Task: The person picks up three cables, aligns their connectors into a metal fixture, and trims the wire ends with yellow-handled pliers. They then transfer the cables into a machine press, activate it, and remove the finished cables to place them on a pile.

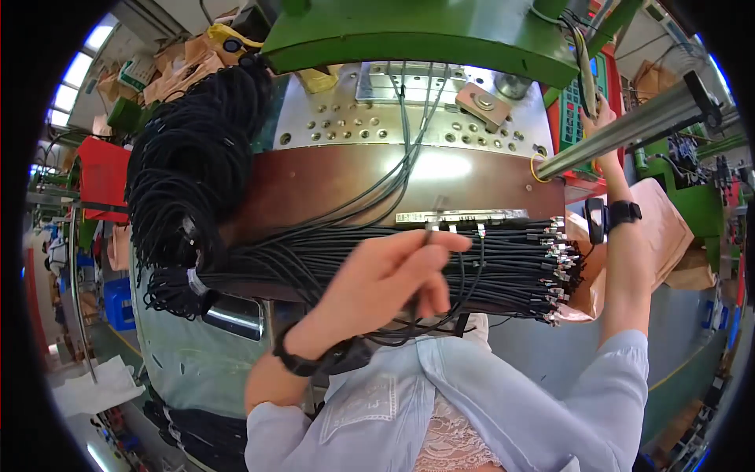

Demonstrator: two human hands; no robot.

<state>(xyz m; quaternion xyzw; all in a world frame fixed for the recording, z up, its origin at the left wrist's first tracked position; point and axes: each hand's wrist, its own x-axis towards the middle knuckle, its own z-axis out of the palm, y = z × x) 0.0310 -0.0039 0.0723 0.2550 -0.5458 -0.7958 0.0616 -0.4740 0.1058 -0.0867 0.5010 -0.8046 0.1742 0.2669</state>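
Grip, left hand (376, 277): thumb and forefinger together, apparently pinched on one black cable (429, 235); remaining fingers curled below, over cable bundle.
Held end: connector (432, 225) pointing up past forefinger, just beside slotted strip; outline blurred, seated or free not to be told.
Cable bundle (503, 271): many black lengths laid side by side along near edge of bench, silver connectors (558, 271) gathered at right.
Slotted strip (503, 215): metal, on bench just beyond bundle; pale connector ends at front edge.
Step in hand (judged): lining up or drawing off one cable end at strip.
Bench (307, 177): brown top, crossed by a few loose cables (408, 149).
Coils (200, 149): black cable, heaped at left.
Right hand (601, 118): stretched far out to flank of red control box (572, 122), beside hanging wires; closure and contact uncertain, fingers partly hidden.
Drilled plate (314, 143): steel, beyond bench top.
Press (417, 39): green, overhanging plate; loose cables leading in beneath.
Next move (judged): steady left pinch, connector squared to strip before any release, fingers well clear of press.
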